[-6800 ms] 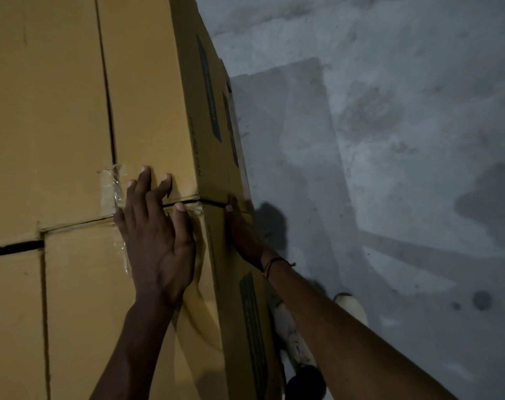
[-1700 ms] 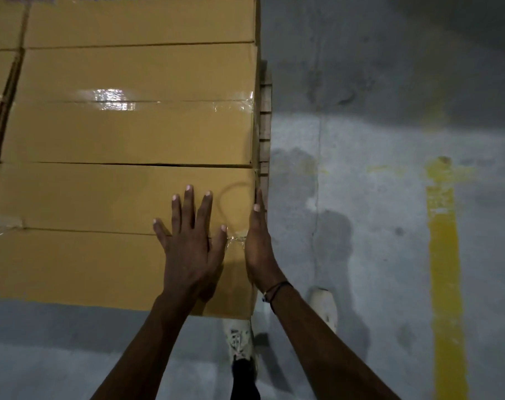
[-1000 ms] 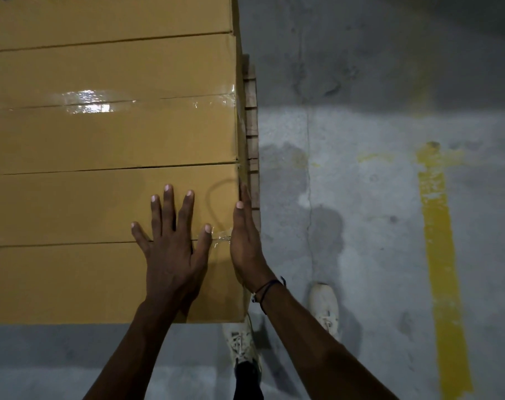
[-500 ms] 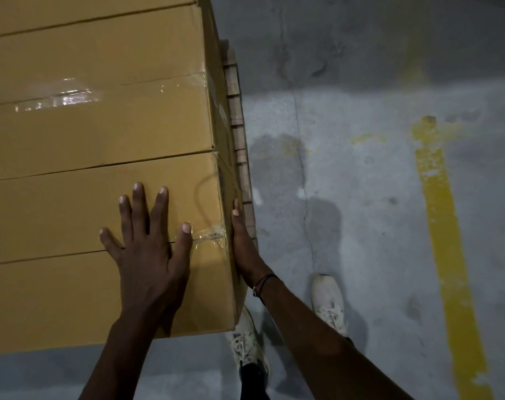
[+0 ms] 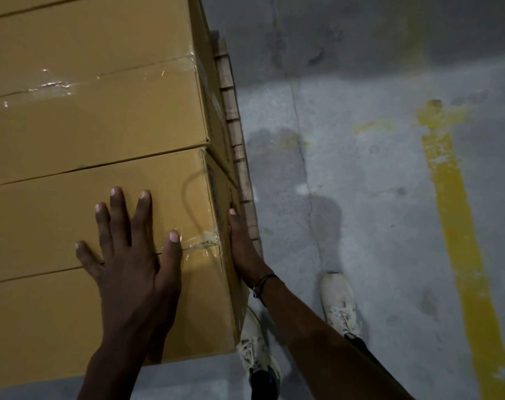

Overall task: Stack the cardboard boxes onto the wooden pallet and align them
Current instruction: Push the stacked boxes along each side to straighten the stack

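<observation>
Nearest tan cardboard box (image 5: 58, 298) fills the near-left of the view, its top w/ a taped centre seam running left-right. Left hand (image 5: 130, 261) lies flat on that top, palm down, all 5 fingers (image 5: 117, 215) spread & straight; nothing is clasped, it only presses on the lid. Thumb tip sits right at the wrinkled clear tape (image 5: 199, 245) that wraps over the box's right edge.

Right hand (image 5: 241, 246) is flat against the box's right side face, fingers pointing far, palm on the cardboard; also open-handed, not closed around anything. A thin dark cord bracelet (image 5: 264, 281) circles that wrist.

2nd tan cardboard box (image 5: 95, 116) sits just beyond the near one, touching it along a dark seam line; its top also has glossy tape. A 3rd box top (image 5: 72, 21) shows at the far-left edge. The right faces of the near 2 boxes line up closely, w/ a slight step at the shared corner.

Brown wooden pallet (image 5: 234, 131) peeks out as a strip of slat ends to the right of the boxes, below them; the boxes rest on it.

Right of that: grey stained concrete floor (image 5: 346, 197) w/ a worn yellow painted line (image 5: 459, 241) running near-far. 2 off-white lace-up shoes (image 5: 339, 301) stand on the floor at near centre, 1 partly hidden under the box corner.
</observation>
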Tool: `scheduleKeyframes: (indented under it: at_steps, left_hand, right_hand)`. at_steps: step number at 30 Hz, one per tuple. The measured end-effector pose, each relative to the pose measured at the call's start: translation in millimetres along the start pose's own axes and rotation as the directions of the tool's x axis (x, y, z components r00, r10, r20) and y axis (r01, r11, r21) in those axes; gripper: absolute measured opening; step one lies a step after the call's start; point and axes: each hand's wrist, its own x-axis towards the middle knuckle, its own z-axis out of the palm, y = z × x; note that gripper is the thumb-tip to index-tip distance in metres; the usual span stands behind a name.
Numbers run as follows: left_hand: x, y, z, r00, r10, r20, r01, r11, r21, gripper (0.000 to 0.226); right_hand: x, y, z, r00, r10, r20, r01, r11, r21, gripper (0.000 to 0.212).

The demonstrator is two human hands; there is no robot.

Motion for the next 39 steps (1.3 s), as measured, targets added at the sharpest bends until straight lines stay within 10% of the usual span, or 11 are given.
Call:
scheduleKeyframes:
  at_steps: [29,39]
  left_hand:
    - [3,-10,-7,1.000,0.000,0.026,0.000,1.000,-0.004,0.074]
    - [13,14,-59,0.997,-0.075,0.006,0.075,0.989,-0.126,0.067]
  right_hand:
    - [-13,-27,8,0.995,0.099,-0.004,-0.099,0.991,-0.091,0.118]
    - [-57,-163,0,0.988,0.020,-0.152,-0.040,0.991,-0.127,0.075]
